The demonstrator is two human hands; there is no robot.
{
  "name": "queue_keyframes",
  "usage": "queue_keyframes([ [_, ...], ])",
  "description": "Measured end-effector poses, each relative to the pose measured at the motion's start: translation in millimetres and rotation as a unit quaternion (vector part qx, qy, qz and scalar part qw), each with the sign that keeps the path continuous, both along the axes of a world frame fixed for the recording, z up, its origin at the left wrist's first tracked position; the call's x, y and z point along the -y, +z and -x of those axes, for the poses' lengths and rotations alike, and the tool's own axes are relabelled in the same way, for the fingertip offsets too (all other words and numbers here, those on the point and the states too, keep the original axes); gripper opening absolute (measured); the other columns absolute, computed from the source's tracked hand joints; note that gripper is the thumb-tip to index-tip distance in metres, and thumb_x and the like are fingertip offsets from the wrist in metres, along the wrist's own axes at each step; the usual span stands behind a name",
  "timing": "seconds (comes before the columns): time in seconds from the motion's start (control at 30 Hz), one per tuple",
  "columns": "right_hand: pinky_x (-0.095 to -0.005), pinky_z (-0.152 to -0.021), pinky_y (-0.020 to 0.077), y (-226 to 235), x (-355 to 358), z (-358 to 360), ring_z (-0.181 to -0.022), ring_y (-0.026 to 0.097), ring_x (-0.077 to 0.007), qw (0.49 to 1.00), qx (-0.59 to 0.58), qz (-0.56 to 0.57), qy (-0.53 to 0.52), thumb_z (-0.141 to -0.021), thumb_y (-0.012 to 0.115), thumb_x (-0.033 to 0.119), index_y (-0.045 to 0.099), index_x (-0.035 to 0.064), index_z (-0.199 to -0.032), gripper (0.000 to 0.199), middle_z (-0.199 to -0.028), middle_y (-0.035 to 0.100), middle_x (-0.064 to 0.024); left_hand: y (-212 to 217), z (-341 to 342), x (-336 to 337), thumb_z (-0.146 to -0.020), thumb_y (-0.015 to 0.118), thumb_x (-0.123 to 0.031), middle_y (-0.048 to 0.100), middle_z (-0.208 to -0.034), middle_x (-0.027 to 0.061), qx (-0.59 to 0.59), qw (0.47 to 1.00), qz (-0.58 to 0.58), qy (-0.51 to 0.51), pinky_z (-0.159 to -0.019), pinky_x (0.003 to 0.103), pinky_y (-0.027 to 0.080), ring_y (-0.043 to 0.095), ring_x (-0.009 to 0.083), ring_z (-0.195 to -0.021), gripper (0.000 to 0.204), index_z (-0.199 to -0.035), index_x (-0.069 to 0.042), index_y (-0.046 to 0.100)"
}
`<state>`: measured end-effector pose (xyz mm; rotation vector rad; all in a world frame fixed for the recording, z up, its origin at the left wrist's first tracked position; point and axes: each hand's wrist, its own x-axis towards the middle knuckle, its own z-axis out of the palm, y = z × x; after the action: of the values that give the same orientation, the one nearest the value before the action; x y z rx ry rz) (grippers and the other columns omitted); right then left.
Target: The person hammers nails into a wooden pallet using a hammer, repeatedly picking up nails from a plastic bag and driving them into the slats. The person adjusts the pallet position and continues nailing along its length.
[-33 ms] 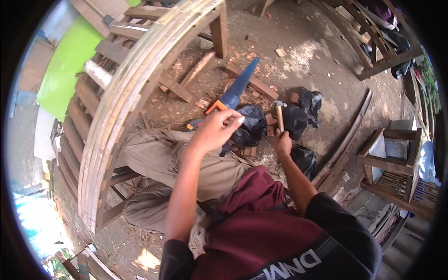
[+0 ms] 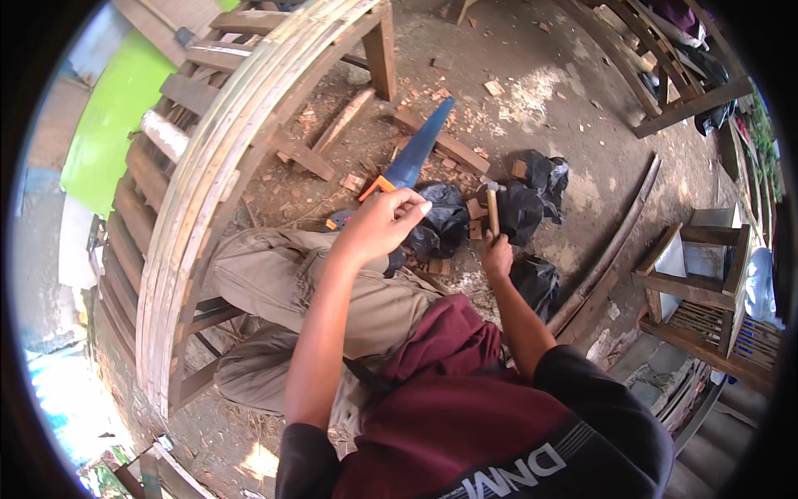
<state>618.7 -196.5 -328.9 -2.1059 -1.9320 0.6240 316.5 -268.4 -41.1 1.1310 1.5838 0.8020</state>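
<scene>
My right hand [image 2: 498,256] is wrapped round the wooden handle of a hammer [image 2: 493,214], whose metal head points away from me, just above the ground. My left hand [image 2: 382,223] is raised over my knee, thumb and fingertips pressed together. Anything between those fingertips is too small to make out. Just beyond that hand lies a handsaw [image 2: 413,154] with a blue blade and an orange handle, partly covered by my fingers. Black plastic bags [image 2: 442,223] sit between and around my hands, with reddish brick or wood pieces [image 2: 476,209] beside the hammer.
A slatted wooden bench [image 2: 199,158] curves along my left. Past the saw, a wooden plank [image 2: 449,148] lies among chips on the dirt floor. At right are a long narrow strip of wood [image 2: 615,237] and a wooden frame [image 2: 694,287]. Another wooden structure [image 2: 694,108] stands far right.
The hammer has swung slightly more upright in my right hand. My left thumb and fingers sit a little differently. The whole view has shifted slightly.
</scene>
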Motion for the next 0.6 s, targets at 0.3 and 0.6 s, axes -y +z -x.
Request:
queue_keyframes([
  [0.3,-0.0508,-0.094,0.0447,-39.6,21.6,24.1,-0.107,0.062,-0.0392,0.983,-0.051,-0.126,0.122,-0.092,0.069,0.022,0.061,0.0038,-0.12,0.034,-0.111,0.065,-0.0194,-113.2,-19.4,-46.4,-0.098,0.067,-0.033,0.075,-0.1,0.0174,-0.22,0.966,0.097,-0.101,-0.083,0.042,0.054,0.072,0.0333,-0.096,0.032,-0.104,-0.002,0.071],
  [0.6,-0.0479,-0.095,0.0437,-80.4,-4.3,61.8,-0.112,0.062,-0.0327,0.968,0.057,0.011,0.245,-0.094,0.065,0.032,0.07,0.0094,-0.112,0.03,-0.114,0.064,-0.0135,-136.5,-5.2,-24.2,-0.097,0.068,-0.034,0.075,-0.099,0.0191,-0.23,0.958,0.155,-0.077,-0.083,0.045,0.054,0.072,0.0361,-0.096,0.033,-0.1,-0.001,0.072],
])
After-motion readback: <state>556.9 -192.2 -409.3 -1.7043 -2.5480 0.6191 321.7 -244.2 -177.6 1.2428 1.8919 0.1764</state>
